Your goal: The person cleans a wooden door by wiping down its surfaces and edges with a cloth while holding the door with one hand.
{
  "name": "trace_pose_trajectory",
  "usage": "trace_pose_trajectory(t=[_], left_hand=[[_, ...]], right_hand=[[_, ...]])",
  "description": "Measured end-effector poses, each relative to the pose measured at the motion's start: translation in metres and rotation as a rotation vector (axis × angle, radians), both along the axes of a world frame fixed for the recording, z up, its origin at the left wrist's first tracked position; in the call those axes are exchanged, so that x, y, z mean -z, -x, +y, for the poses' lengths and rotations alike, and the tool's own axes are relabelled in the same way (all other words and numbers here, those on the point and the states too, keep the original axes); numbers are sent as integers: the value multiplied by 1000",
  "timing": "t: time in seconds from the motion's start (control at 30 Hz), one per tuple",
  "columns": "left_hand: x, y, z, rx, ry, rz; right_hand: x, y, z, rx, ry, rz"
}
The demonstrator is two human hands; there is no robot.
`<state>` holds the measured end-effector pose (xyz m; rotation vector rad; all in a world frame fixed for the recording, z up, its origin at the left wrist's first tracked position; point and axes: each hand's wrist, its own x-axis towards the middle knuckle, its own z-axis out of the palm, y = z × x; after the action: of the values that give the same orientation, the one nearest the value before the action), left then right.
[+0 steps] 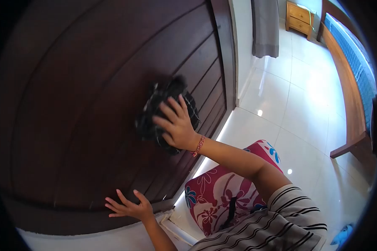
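- Where the view is nearest, at 5 o'clock, grey striped shirt [259,230]: dark wavy lines, short sleeve on the right arm.
- Floral fabric [215,184] just beyond it, magenta/white/blue print, black strip [231,211] on it. Can't tell if it's worn.
- Left hand [132,208] at 7 o'clock: bare, fingers and thumb spread wide, nothing held. In front of the door's lower part; can't tell if it touches.
- Right hand [178,127] at centre: fingers spread wide over the cloth, palm side toward the door. Can't see whether any fold is gripped.
- Red braided bracelet [200,145] on the right wrist, 4 o'clock of that hand.
- Black cloth [171,90] under the right hand, bunched against the door, thin white lines in it, partly blurred. Sits just 10 o'clock of centre.
- Dark-brown wooden door [83,113] fills 7 through 12 o'clock, grooved panels.
- Glossy white floor tiles [301,121] at 3 o'clock.
- Blue item [343,235] at 4 o'clock, too small to identify.
- Wooden bed [349,94] at 2–3 o'clock, blue mattress [356,69] in it.
- Grey curtain [266,33] at 1 o'clock.
- Two-drawer wooden nightstand [298,19] farthest, 1–2 o'clock.
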<state>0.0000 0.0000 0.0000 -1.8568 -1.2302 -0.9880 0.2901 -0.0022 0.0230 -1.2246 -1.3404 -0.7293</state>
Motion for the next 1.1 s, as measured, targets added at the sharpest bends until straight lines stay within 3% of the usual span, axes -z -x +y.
trace_pose_trajectory(t=[0.07,0.1,0.17,0.2,0.3,0.43,0.57,0.67,0.8,0.9,0.97,1.03,1.1], left_hand=[[2,11,-9,3,31,34],[1,-30,44,8,-77,-11],[1,-7,19,-34,-27,68],[24,-19,12,-65,10,15],[16,-25,30,-148,-68,38],[65,-70,33,-73,-99,138],[75,-102,46,-45,-265,48],[67,-107,41,-125,-175,109],[70,-113,45,-133,-170,44],[75,-104,51,-105,-248,26],[70,-93,59,-88,-351,26],[63,-101,50,-132,-362,16],[61,-93,55,-123,-385,40]], right_hand=[[22,1,-5,9,24,-132],[16,-50,45,59,-74,-211],[58,-52,25,83,-1,-204],[69,-78,15,124,140,-168],[29,-120,30,176,-122,91],[-5,-202,25,317,-152,103],[12,-268,38,379,-272,-10],[57,-287,43,295,-264,-78],[146,-299,37,59,-235,81],[305,-315,34,-438,-141,655],[363,-321,25,-64,84,642],[385,-309,13,36,221,515],[384,-304,18,50,178,490]])
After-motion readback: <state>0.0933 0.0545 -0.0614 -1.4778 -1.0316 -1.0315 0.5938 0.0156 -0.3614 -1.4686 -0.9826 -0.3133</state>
